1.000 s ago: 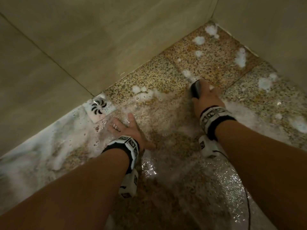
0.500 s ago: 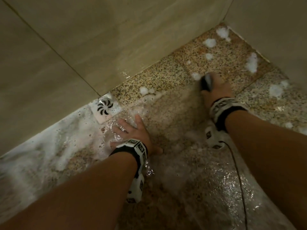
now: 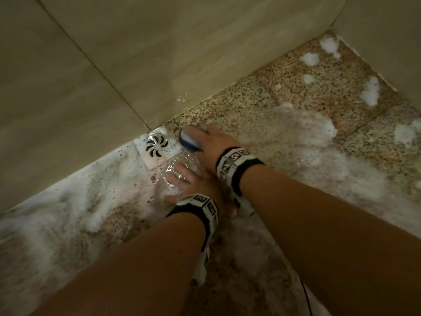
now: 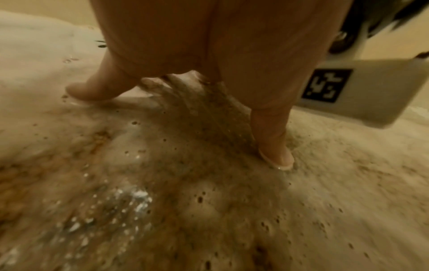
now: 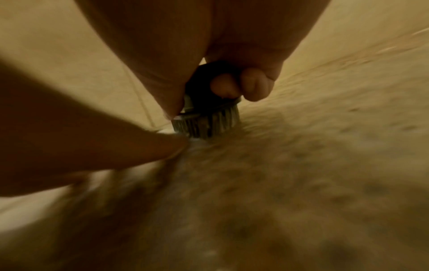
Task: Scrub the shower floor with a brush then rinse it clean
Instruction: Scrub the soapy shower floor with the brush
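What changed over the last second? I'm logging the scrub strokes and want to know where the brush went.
The right hand, gripping the brush throughout, swept it left from the foamy far corner, along the wall, to just beside the drain. The left hand stayed pressed flat on the wet shower floor near the drain.

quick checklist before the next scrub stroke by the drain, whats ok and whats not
1. Right hand grips the brush: ok.
2. Bristles down on the shower floor, seen in the right wrist view: ok.
3. Left hand braced flat on the wet floor, fingers spread: ok.
4. Left fingers clear of the brush path: not ok, they lie just beside it.
5. Drain cover free of foam: cannot tell, suds ring it.
6. Foam patches near the corner scrubbed: not ok.
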### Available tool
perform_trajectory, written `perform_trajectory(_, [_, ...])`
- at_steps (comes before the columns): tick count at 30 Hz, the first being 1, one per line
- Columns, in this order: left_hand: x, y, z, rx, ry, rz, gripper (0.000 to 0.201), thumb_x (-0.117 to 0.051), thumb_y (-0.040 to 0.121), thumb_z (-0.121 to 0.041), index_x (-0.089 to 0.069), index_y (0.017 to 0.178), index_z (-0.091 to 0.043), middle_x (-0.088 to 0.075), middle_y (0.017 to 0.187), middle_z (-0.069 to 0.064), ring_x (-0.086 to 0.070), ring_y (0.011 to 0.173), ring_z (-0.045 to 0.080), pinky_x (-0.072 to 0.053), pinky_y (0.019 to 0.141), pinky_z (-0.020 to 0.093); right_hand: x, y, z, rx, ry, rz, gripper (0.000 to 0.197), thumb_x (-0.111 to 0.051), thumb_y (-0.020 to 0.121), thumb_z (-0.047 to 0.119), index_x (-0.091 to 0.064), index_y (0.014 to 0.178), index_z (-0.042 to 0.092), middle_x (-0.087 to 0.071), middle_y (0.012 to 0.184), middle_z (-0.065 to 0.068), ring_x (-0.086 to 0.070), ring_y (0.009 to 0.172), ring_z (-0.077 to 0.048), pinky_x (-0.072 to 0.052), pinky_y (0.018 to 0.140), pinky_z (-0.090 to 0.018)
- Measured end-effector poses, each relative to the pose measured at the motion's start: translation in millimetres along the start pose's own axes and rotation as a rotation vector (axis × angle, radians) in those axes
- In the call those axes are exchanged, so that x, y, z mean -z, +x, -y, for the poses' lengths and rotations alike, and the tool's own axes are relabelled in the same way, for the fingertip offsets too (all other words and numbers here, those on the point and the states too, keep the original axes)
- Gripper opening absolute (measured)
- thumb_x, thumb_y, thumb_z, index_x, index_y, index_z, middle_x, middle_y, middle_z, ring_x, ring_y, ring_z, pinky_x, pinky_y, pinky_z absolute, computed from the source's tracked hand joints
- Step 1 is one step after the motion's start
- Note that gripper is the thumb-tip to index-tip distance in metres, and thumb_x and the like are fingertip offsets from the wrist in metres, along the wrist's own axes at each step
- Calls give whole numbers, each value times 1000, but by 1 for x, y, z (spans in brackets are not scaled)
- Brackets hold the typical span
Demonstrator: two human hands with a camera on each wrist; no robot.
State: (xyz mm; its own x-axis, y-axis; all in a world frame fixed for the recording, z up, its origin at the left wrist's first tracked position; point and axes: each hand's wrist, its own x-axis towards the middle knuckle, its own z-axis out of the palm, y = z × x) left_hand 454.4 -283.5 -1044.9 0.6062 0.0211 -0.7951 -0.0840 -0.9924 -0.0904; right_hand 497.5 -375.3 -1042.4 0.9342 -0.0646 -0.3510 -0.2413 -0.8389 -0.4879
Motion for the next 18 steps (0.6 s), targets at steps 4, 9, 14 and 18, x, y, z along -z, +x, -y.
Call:
perform_trajectory(4, [3,-1,3,-47,19,37,164,-88,50,-71,38,148,-32,44,150,29,28,141,60,-15,103,85,39,18,-53,-288,3,-132,68,-55,101,32,-14,151,53,-26,157,-19,-56,119,-49,-52,94,-51])
perform_trajectory(9, [5,-2,3,-50,19,53,165,-89,49,-70,38,148,-32,44,150,29,27,141,60,-16,103,85,39,28,-37,-406,-56,-159,71,-48,105,20,-9,154,53,-12,166,-17,-52,126,-51,-52,92,-52])
perform_trajectory(14, [6,-3,3,14,-39,15,146,-81,70,-64,33,153,-25,39,158,16,26,147,48,-16,110,79,-2,31,24,35,4,27,62,-61,98,32,-28,146,52,-44,134,-4,-60,102,-28,-54,77,-37])
perform_trajectory(18, [2,1,3,6,-43,34,135,-75,74,-64,28,154,-30,43,156,16,29,145,50,-13,108,80,5,37,28,-43,-28,-78,62,-53,103,22,-23,149,52,-37,144,-12,-61,104,-35,-58,83,-42])
